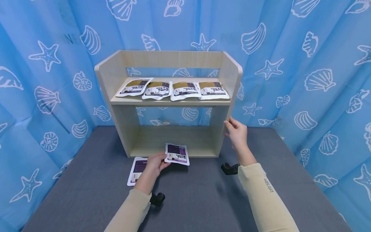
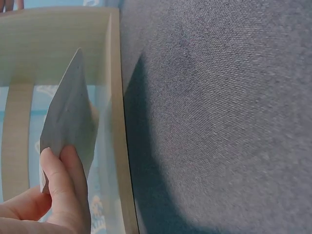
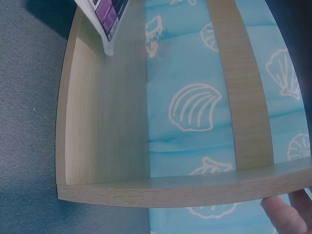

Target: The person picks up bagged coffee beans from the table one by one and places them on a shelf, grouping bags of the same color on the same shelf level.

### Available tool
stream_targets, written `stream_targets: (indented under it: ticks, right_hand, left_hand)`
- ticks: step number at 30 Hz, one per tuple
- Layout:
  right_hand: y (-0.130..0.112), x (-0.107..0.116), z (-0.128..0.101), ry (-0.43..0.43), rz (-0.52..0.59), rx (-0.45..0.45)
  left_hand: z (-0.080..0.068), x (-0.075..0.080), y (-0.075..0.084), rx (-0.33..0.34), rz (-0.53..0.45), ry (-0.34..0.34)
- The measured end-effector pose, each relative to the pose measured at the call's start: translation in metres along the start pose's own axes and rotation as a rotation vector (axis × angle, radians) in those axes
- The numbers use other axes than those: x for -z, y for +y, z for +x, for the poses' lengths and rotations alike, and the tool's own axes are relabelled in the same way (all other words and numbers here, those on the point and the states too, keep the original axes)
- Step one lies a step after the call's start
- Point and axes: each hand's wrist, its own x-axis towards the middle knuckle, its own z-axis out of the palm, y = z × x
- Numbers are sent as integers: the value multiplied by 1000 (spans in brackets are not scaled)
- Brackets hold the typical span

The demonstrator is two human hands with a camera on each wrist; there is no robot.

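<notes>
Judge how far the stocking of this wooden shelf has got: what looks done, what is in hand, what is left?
Done: four yellow-labelled packets lie in a row on the upper board of the shelf. In hand: the left hand pinches a purple packet at the front edge of the lower board, while the right hand rests on the shelf's side panel. Left: a second purple packet lies on the grey table, and the lower board is bare.

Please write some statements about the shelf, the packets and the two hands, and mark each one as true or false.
1. Four packets lie on the upper shelf. True.
2. The left hand holds a purple packet. True.
3. The right hand holds a packet. False: it touches the shelf unit's right side panel.
4. No packet lies on the grey table. False: a second purple packet lies there.
</notes>
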Motion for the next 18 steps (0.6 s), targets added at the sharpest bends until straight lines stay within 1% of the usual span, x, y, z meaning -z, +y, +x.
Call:
stream_targets:
  ticks: [8, 15, 18]
  right_hand:
    - [0, 1, 0, 4, -6, 2]
    - [0, 1, -1, 1, -5, -6]
    - [0, 1, -1, 2, -5, -2]
  left_hand:
    - [7, -11, -4, 21, 5, -29]
    - [13, -16, -3, 72, -72, -45]
    - [16, -17, -1, 95, -83, -57]
